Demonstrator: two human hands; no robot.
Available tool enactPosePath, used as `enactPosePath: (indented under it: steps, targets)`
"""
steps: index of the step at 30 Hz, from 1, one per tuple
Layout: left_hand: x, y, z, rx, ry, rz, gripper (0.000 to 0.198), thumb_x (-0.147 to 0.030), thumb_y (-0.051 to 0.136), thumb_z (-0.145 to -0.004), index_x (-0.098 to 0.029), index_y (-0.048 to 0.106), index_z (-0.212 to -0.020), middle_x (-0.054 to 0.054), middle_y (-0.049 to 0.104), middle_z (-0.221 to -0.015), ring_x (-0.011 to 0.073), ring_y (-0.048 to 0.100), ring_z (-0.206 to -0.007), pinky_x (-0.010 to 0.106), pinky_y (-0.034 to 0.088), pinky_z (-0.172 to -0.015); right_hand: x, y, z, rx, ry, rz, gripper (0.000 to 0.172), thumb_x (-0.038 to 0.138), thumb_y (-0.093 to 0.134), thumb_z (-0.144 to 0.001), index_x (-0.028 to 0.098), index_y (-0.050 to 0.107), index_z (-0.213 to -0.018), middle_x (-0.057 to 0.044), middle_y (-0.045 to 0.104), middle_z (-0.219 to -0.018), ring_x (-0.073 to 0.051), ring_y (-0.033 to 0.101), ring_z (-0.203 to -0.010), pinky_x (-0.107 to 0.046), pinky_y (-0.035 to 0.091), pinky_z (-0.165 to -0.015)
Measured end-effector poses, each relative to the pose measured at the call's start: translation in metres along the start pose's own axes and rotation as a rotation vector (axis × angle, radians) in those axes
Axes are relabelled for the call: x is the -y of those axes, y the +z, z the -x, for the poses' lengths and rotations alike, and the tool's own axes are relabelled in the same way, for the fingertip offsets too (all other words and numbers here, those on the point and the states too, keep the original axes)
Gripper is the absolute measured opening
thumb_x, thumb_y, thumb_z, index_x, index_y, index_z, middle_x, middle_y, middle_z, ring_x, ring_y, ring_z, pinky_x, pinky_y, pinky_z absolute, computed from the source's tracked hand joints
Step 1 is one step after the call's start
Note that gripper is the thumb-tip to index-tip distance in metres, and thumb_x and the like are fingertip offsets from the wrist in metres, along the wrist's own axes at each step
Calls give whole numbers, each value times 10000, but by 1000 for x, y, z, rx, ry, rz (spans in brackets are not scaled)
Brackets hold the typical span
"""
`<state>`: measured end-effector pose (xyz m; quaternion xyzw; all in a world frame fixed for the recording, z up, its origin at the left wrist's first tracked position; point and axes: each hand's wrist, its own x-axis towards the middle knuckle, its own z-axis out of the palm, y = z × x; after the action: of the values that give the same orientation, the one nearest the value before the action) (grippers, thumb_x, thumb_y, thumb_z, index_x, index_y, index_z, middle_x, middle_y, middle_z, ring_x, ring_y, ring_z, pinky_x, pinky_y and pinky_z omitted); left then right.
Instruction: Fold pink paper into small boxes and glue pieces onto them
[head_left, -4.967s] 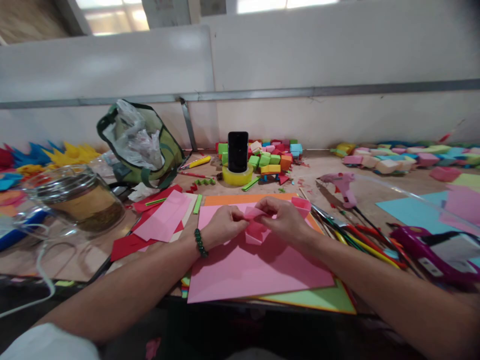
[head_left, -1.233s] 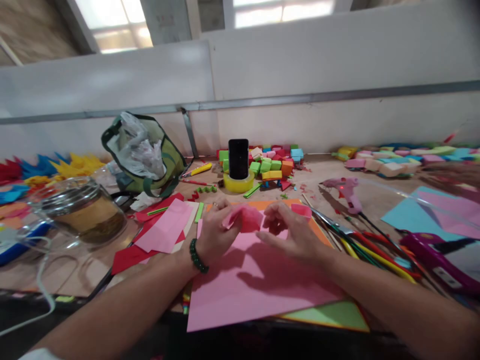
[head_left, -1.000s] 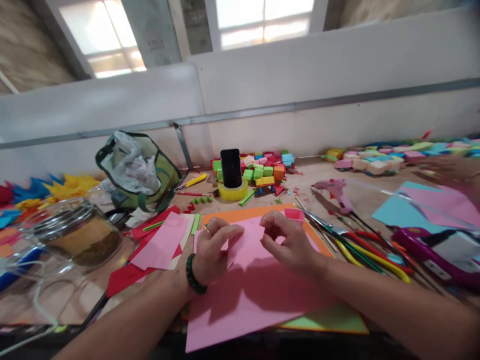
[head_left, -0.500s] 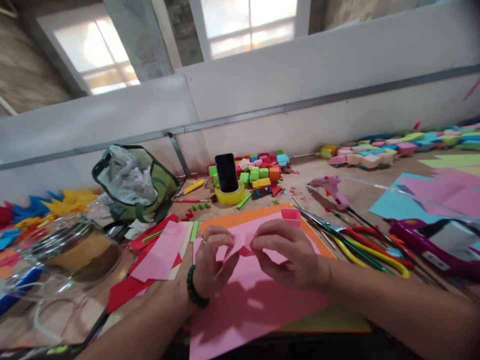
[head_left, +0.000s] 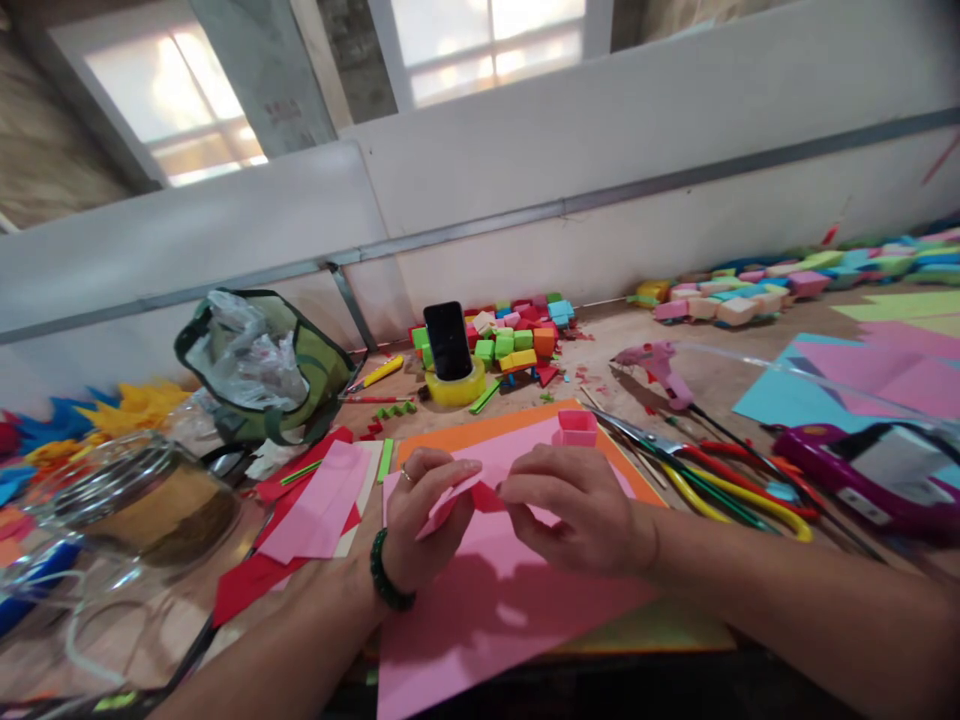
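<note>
A small folded piece of pink paper (head_left: 452, 497) is pinched between the thumb and fingers of my left hand (head_left: 424, 520). The fingers of my right hand (head_left: 574, 510) close on the right end of that same paper, where a darker pink fold shows. Both hands are over a large pink sheet (head_left: 480, 640), which lies on an orange sheet (head_left: 427, 440). Just behind my right hand stands a small open pink paper box (head_left: 577, 428). Part of the folded paper is hidden by my fingers.
Scissors (head_left: 660, 440) and a pink glue gun (head_left: 664, 372) lie to the right, near a purple tool (head_left: 840, 480). Left are pink strips (head_left: 322, 505) and a glass jar (head_left: 150, 505). A phone (head_left: 448, 342) leans in a tape roll (head_left: 457, 385) before several paper blocks (head_left: 502, 348).
My left hand has tilted the folded paper, so its flap now lies flatter over the fingers. The right fingers have curled in slightly at its end. The whole view has shifted a little.
</note>
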<state>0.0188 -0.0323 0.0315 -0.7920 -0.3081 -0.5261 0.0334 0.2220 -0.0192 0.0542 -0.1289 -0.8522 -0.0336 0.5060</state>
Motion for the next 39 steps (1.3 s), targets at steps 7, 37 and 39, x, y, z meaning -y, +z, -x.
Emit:
enactPosePath:
  steps: [7,37,39]
  targets:
    - [5,-1,4,-18,31,14,183,-221,592,-828,-210,578,-1009,52,601,-857,172,591,-802,307,503,-698,-1,-1,1,-83,146,-132,327,22,538,-707,226,501,-960,-15,595,-783,-138,576,-688,-245,492,-587]
    - [-6,0,-12,111,9,49,222,-186,573,-822,-176,648,-1031,50,588,-814,142,575,-734,255,494,-645,-7,7,2,109,-5,133,178,70,491,-794,190,619,-819,-53,623,-801,-149,526,-668,-280,447,-596]
    - [-9,1,-15,137,-42,51,239,-161,568,-800,-168,651,-1024,59,598,-822,152,578,-745,267,500,-653,-9,10,4,112,66,100,161,88,495,-805,191,618,-810,-52,611,-804,-148,545,-692,-274,462,-612]
